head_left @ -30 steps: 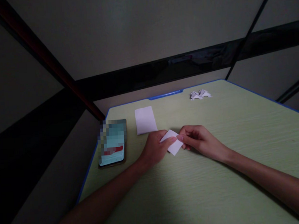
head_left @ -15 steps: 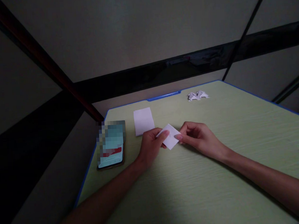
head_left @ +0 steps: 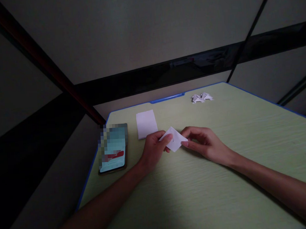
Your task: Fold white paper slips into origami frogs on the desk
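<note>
Folded white paper square, turned diamond-wise, sits between your hands over the pale green table; can't tell if it touches. Your left hand pinches its left side, thumb on top; your right hand grips the right corner. White paper stack just beyond your left hand, lit smartphone left of that, two origami figures near the far edge.
</note>
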A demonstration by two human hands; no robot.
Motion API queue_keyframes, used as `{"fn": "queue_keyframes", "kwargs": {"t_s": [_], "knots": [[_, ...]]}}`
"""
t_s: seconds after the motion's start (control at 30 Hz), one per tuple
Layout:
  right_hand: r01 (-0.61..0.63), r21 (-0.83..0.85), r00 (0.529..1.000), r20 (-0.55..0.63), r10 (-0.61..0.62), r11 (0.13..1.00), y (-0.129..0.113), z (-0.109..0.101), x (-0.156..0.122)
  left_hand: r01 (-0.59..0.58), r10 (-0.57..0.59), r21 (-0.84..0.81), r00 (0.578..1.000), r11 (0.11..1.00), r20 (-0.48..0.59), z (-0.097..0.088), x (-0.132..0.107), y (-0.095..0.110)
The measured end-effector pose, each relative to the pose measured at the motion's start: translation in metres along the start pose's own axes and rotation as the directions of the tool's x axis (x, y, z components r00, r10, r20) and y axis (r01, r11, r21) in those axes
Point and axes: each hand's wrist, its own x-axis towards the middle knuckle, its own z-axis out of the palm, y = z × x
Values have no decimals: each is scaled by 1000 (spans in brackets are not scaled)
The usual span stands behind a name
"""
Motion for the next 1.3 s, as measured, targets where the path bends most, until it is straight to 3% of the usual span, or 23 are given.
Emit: {"fn": "queue_keyframes", "kwargs": {"t_s": [0.33, 0.53, 0.67, 0.87, 1.17, 1.3], "knots": [[39, 48, 997, 69, -42, 998, 0, -6, 0, 28, -28, -24, 1000, 999, -14, -1, 1, 1], [36, 63, 999, 32, -38, 997, 2, -5, 1, 40, -39, -67, 999, 997, 21, -2, 1, -1], [89, 89, 996, -39, -85, 992, 2, -5, 1, 52, -52, -10, 997, 999, 52, -1, 0, 1], [152, 10, 987, 58, -152, 988, 6, -9, 4, 35, -39, 63, 997, 997, 65, 0, -1, 4], [89, 46, 986, 139, -94, 995, 10, -13, 6, 0, -24, 239, 995, 971, 96, 3, -4, 2], [81, 78, 993, 84, -87, 994, 10, -11, 7, -6, -27, 269, 993, 963, 118, 2, -3, -1]]}}
